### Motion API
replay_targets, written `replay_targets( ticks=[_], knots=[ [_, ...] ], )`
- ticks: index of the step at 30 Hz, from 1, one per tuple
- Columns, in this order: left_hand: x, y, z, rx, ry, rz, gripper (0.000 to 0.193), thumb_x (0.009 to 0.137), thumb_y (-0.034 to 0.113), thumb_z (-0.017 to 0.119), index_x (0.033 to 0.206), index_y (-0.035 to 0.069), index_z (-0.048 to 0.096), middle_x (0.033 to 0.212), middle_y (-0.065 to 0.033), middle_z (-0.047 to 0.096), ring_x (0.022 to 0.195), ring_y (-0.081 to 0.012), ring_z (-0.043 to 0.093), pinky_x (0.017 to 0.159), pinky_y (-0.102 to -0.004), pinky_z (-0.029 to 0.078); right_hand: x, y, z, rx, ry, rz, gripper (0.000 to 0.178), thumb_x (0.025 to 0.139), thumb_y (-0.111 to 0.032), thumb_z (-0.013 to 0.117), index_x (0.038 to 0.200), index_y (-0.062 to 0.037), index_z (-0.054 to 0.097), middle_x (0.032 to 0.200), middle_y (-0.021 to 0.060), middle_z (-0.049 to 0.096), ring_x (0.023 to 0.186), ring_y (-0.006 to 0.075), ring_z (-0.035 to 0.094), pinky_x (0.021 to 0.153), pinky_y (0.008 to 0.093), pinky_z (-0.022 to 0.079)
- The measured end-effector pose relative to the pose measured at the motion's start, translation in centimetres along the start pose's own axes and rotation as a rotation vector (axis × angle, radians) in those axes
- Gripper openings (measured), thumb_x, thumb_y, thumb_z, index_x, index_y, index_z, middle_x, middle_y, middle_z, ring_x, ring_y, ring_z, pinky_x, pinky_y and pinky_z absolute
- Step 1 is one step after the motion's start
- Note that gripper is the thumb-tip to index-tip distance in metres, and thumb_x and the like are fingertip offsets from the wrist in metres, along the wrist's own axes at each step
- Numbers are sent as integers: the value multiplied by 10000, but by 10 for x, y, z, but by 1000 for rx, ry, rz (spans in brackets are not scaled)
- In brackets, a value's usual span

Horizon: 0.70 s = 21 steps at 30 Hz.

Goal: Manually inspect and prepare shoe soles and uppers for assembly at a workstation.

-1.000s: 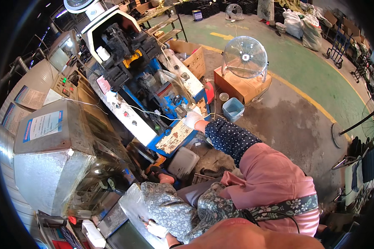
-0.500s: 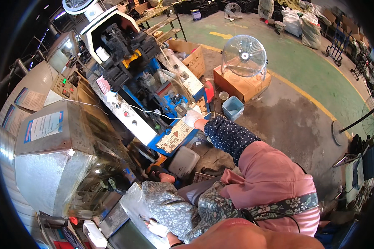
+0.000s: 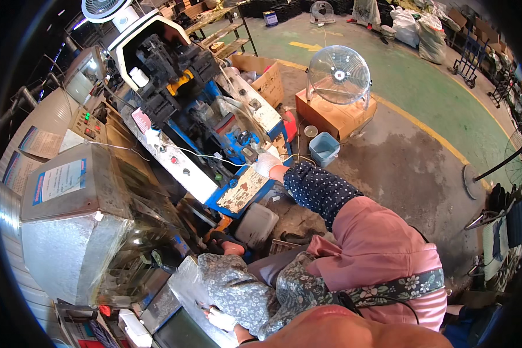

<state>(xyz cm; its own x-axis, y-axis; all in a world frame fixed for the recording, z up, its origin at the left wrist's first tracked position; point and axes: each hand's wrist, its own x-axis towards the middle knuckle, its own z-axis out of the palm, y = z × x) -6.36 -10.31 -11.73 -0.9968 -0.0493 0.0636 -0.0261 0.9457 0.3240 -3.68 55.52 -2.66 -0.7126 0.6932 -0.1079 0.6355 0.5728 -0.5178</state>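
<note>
My right hand (image 3: pixel 266 165), in a white glove below a dark dotted sleeve, reaches to the front of a blue and white machine (image 3: pixel 245 196). It lies beside the blue metal fixture (image 3: pixel 245 144); its fingers are too small and covered to read. A pale cable (image 3: pixel 206 155) runs across the machine's front close to that hand. Low in the picture, my left hand (image 3: pixel 221 319), also gloved in white, rests over a grey metal surface (image 3: pixel 191 287) beside my floral apron (image 3: pixel 235 284). Its fingers curl in, and what they hold, if anything, cannot be made out.
A metal-clad box-shaped unit (image 3: pixel 78 232) stands at the left. A grey plastic canister (image 3: pixel 257 224) sits under the machine's front. Beyond my right arm are a light blue bucket (image 3: pixel 323 149) and a round fan (image 3: pixel 339 75) on a cardboard box (image 3: pixel 336 116).
The whole view has shifted slightly to the left and up. Both hands keep nearly the same places, the right at the machine's front and the left at the metal surface.
</note>
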Motion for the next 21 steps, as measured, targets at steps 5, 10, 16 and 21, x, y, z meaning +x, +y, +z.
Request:
replay_targets(
  ticks=[5,10,16,21],
  knots=[
    [0,-1,-1,108,-66,31,557,1076,404,445,1377,-44,583,1517,-247,509,1408,-432,439,1166,-469,355,-3,-3,-4,35,19,16,461,961,-380,579,1053,38,754,1092,258,734,1090,384,700,940,463,546],
    [-1,-2,2,-107,-6,-55,556,1078,396,446,1372,-56,582,1515,-257,506,1405,-446,438,1178,-476,345,-5,-3,-4,75,47,47,464,949,-387,594,1026,38,761,1057,258,742,1056,390,711,920,466,551],
    [-1,-2,1,-18,-12,-12,546,1081,379,429,1363,-61,590,1504,-273,513,1408,-443,441,1190,-476,331,0,0,1,52,72,3,469,928,-386,610,1023,49,756,1033,270,739,1016,398,718,901,470,554],
    [-3,-2,-1,-50,-74,-31,520,1076,365,436,1303,-62,626,1487,-285,524,1406,-443,442,1186,-477,332,0,1,4,90,87,48,456,921,-376,617,1018,47,757,1023,279,736,1013,395,720,895,473,557]
  ],
)
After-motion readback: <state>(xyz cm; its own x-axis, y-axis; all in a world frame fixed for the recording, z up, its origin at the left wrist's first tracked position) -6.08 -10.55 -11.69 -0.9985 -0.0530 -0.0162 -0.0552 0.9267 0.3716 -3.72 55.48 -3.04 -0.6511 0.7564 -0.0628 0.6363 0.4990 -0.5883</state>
